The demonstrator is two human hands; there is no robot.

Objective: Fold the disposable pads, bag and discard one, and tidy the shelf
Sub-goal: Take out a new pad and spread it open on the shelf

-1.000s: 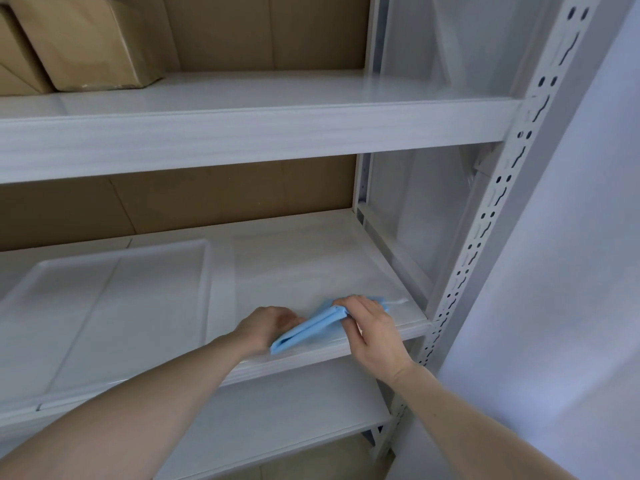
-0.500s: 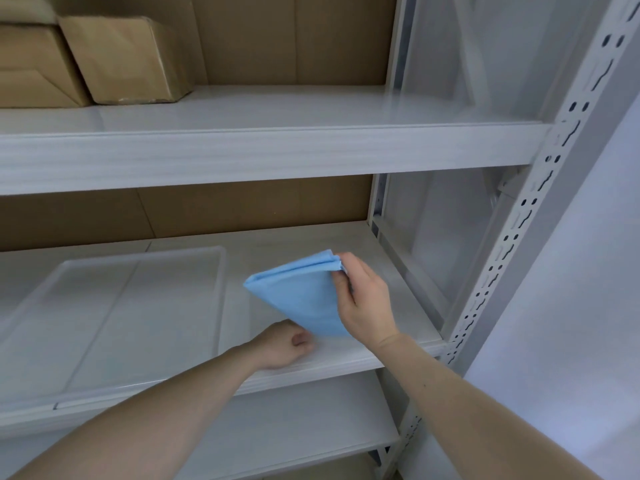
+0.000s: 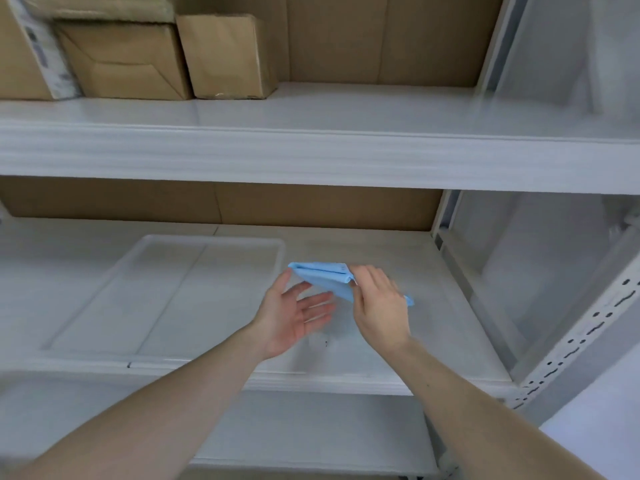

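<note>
Although a pale label [image 3: 38, 53] runs down the side of a cardboard box [image 3: 20, 53] on the upper shelf [image 3: 311, 154], its dark print is too blurred to read, and no other writing shows anywhere. Two more boxes [image 3: 225, 55] stand beside it, the leftmost one cut off by the picture's edge. On the middle shelf [image 3: 398, 368] lies a clear plastic tray [image 3: 280, 247]; just right of the tray's far corner a folded blue pad [image 3: 325, 277] is held above the shelf. The right hand [image 3: 379, 306] pinches the pad's right end, its grip narrow on the folded layers, and covers part of the pad, so only a small blue corner pokes out beyond the knuckles. The left hand [image 3: 291, 315] is wide, palm up, fingers spread and blurred; the thumb tip is near the pad's left corner, though I cannot tell whether it touches. A lower shelf [image 3: 311, 431] below the tray is partly hidden by both forearms.
</note>
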